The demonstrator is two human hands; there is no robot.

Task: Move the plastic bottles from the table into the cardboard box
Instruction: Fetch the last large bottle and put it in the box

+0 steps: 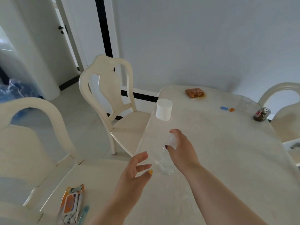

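A clear plastic bottle (pixel 166 164) stands upright near the left edge of the cream table (pixel 219 151). My right hand (pixel 181 150) is closed around its upper part and white cap. My left hand (pixel 136 171) hovers just left of the bottle's lower body, fingers spread, holding nothing and apart from the bottle. No cardboard box is in view.
A white cylindrical container (pixel 164 109) stands further back on the table's left edge. A food packet (pixel 194 93), small blue and orange pieces (pixel 227 108), a clear glass (pixel 246 103) and a jar (pixel 262 114) sit at the back. A wipes pack (pixel 71 203) lies front left. Cream chairs (pixel 105 88) stand at the left.
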